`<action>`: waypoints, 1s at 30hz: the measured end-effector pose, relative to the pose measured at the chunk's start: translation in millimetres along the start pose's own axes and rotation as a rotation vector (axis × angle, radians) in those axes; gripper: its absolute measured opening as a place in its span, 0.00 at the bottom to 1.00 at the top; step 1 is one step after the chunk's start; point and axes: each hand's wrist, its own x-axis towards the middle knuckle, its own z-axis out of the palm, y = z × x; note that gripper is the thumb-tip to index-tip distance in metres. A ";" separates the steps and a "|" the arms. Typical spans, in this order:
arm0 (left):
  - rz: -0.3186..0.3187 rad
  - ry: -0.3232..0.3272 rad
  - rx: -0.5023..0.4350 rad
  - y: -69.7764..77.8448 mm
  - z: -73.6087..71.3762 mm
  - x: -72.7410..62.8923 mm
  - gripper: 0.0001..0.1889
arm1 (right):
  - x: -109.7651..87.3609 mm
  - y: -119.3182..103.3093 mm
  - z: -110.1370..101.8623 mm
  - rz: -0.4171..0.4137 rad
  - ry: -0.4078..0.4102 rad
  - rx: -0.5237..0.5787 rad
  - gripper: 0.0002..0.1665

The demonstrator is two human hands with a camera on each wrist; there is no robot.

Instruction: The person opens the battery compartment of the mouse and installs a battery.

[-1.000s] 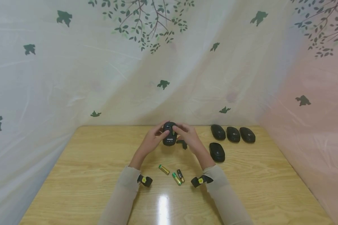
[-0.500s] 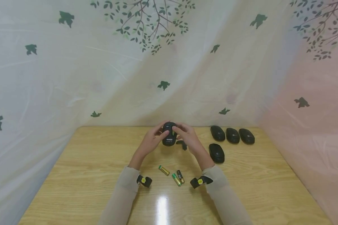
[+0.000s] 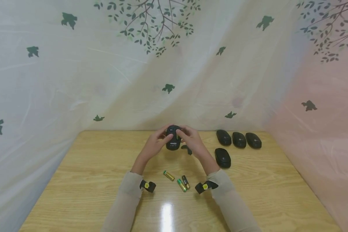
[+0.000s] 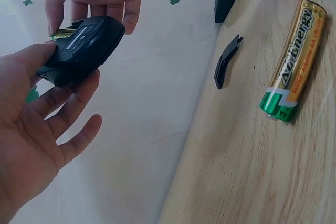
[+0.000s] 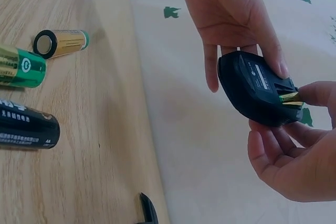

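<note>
A black computer mouse [image 3: 172, 147] is held up over the far part of the table, underside facing me, its battery compartment uncovered. My left hand [image 3: 153, 144] grips it from the left, thumb on the underside and fingers beneath. A gold battery [image 5: 290, 97] sits in the compartment, partly hidden. My right hand [image 3: 193, 141] holds the mouse's other side, with its thumb against the battery and its fingers curled under the body. On the table below the right hand lies a small black battery cover [image 4: 227, 62].
Three loose AA batteries lie nearer me: one gold and green [image 3: 169, 175], a second green and gold [image 3: 181, 185], and a black and gold one [image 3: 186, 182]. Several black mice [image 3: 239, 140] rest at the right of the wooden table [image 3: 90, 180]. A patterned curtain [image 3: 133, 96] hangs behind.
Both hands and the mouse have drifted slightly left in the head view. The grip stays the same, and less of the battery shows by the right thumb.
</note>
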 end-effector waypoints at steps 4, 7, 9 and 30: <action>0.010 0.002 -0.001 5.8 0.5 -1.4 0.24 | 0.1 -1.0 1.0 -0.003 0.023 -0.003 0.21; 0.015 0.006 -0.008 6.7 1.4 -1.5 0.24 | 0.6 -1.9 2.2 -0.007 0.038 -0.009 0.20; 0.012 0.009 -0.013 6.8 1.6 -1.6 0.24 | 1.1 -2.4 2.8 -0.013 0.041 -0.031 0.19; -0.003 -0.010 0.007 8.4 -3.5 -2.6 0.25 | 2.2 -8.5 -10.5 -0.123 -0.089 -0.274 0.19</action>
